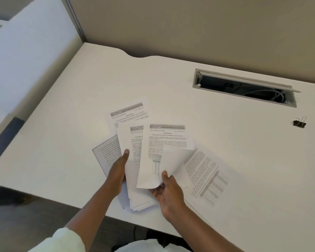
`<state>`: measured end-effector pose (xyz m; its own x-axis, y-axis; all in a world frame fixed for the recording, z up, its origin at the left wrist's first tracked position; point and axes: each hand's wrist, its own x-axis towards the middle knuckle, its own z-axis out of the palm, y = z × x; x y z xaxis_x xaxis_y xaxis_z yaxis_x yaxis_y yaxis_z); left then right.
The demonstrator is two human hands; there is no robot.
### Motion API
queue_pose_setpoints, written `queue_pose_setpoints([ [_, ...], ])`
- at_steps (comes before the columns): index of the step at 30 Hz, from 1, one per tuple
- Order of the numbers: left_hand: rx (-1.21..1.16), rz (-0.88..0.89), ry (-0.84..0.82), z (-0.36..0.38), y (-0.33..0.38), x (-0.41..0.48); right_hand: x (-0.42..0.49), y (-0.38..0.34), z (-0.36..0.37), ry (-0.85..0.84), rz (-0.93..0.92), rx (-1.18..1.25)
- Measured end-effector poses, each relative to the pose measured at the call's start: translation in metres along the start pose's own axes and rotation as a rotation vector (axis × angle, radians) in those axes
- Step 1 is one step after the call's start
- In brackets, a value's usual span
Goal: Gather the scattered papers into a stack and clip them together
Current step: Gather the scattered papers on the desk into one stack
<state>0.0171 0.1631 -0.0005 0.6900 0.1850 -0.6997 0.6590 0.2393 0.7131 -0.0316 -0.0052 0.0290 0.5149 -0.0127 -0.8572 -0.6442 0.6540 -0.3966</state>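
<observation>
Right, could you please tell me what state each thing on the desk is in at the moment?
papers: fanned out, uneven, held in both hands.
loose sheet: flat on the desk, one corner curled up.
binder clip: lying on the desk, untouched, far from the papers.
cable hatch: lid open.
left hand: grips the fan.
right hand: pinches one sheet.

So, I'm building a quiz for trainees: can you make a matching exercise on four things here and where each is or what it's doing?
Things:
1. clip
2. slot
3. left hand
4. right hand

States:
a. grips fanned papers
b. pinches a curling sheet
c. lies alone, far right on the desk
d. recessed in the desk, open, with cables inside

Pairs: 1-c, 2-d, 3-a, 4-b
</observation>
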Motion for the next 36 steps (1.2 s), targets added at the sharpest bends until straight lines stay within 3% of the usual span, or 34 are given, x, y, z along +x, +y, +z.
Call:
queue_pose_setpoints([
  [4, 0.083, 0.033, -0.079, 0.0, -0.004, 0.002, -0.005, 0.015, 0.001, -0.023, 0.035, -0.171],
  [14, 0.17, 0.051, 0.014, -0.003, -0.012, 0.017, 0.001, -0.005, -0.015, -0.148, 0.0, -0.769],
  [17, 0.182, 0.098, 0.05, -0.01, -0.009, 0.02, 0.01, -0.034, -0.03, -0.053, -0.196, -0.892],
  [20, 0.16, 0.118, 0.108, -0.02, 0.0, 0.022, 0.031, -0.075, -0.062, 0.212, -0.613, -1.193],
  [22, 0.134, 0.115, 0.131, -0.032, 0.006, 0.024, 0.047, -0.104, -0.088, 0.396, -0.794, -1.39],
  [26, 0.144, 0.092, 0.162, -0.067, 0.01, 0.032, 0.064, -0.148, -0.128, 0.631, -0.702, -1.688],
  [36, 0.142, 0.065, 0.181, -0.093, 0.008, 0.015, 0.072, -0.175, -0.127, 0.464, -0.569, -1.808],
])
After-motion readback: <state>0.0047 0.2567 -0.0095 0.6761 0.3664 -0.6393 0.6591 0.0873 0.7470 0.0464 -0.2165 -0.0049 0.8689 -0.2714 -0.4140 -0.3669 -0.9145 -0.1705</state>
